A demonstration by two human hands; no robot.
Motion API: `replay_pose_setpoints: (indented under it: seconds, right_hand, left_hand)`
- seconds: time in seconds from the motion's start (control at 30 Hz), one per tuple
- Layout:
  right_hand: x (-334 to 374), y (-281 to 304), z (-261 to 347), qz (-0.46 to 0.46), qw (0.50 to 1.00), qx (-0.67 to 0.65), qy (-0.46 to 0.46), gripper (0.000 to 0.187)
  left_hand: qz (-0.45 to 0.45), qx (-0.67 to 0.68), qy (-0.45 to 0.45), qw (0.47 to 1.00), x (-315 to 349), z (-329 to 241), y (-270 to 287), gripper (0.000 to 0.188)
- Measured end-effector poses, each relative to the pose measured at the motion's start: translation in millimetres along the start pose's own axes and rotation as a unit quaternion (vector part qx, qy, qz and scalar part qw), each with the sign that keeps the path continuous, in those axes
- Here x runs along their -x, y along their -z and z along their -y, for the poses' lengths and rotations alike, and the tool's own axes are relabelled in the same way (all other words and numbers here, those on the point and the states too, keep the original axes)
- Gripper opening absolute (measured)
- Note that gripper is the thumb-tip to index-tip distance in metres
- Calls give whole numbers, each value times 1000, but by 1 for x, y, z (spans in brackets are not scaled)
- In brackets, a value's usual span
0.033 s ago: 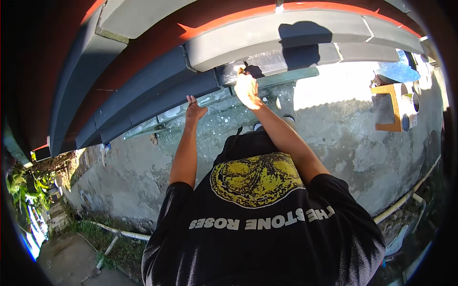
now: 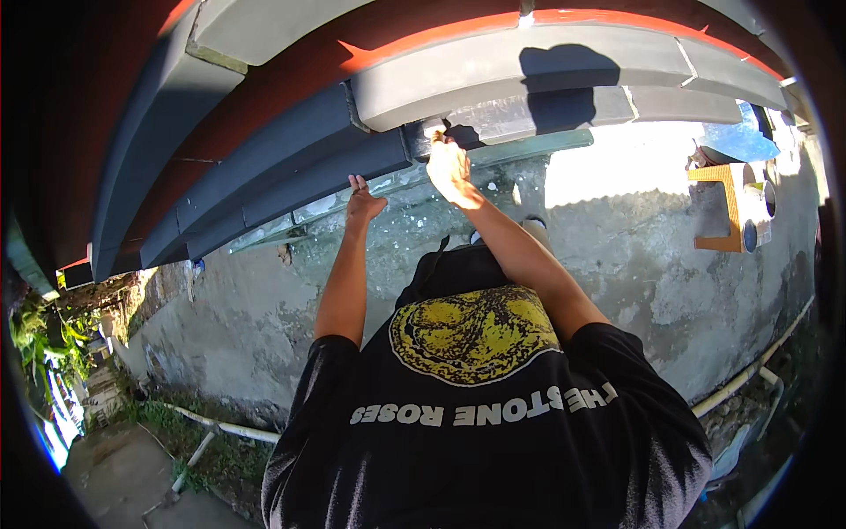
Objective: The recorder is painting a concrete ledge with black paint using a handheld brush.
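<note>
My right hand (image 2: 453,174) is closed around what looks like a small paintbrush (image 2: 434,130), its pale head against the dark, shiny face of the lower grey moulding (image 2: 502,117). Sunlight washes out part of that hand, and most of the handle is hidden. My left hand (image 2: 363,203) is open, with fingers extended and thumb apart. Its fingertips are at the lower edge of the shaded dark grey moulding (image 2: 322,167), and I cannot tell whether they touch.
Above runs a wider light grey ledge (image 2: 476,75) with a red band (image 2: 599,16). A greenish ledge (image 2: 538,145) lies lower down. To the right stand an orange-brown plastic stool (image 2: 733,207) and a blue bag (image 2: 745,137). Pale pipes (image 2: 225,429) edge the concrete ground (image 2: 634,264).
My right hand and the brush have shifted slightly left along the lower moulding. My left hand keeps nearly the same place, and the whole view has tilted a little.
</note>
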State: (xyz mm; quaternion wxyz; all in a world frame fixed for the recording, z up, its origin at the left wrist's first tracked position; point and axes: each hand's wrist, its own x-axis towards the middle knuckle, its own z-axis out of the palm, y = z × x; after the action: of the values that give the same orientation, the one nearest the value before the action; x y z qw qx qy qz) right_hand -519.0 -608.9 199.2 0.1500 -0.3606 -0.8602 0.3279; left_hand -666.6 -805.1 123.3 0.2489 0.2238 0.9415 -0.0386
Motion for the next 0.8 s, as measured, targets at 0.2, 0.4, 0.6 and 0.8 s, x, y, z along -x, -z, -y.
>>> replay_pose_setpoints:
  seconds: [0.2,0.4,0.6,0.8]
  right_hand:
    - [9,-29,36,95,991,-5,94,24]
    - [2,-31,26,82,993,-48,70,28]
    - [-28,3,-10,71,991,-92,64,35]
    - [-38,79,-125,-89,992,90,3,37]
  left_hand:
    - [31,28,-5,999,1,7,3,112]
    - [23,13,13,1000,3,0,4,110]
    - [15,4,7,1000,3,5,4,108]
    - [6,37,5,999,8,2,6,99]
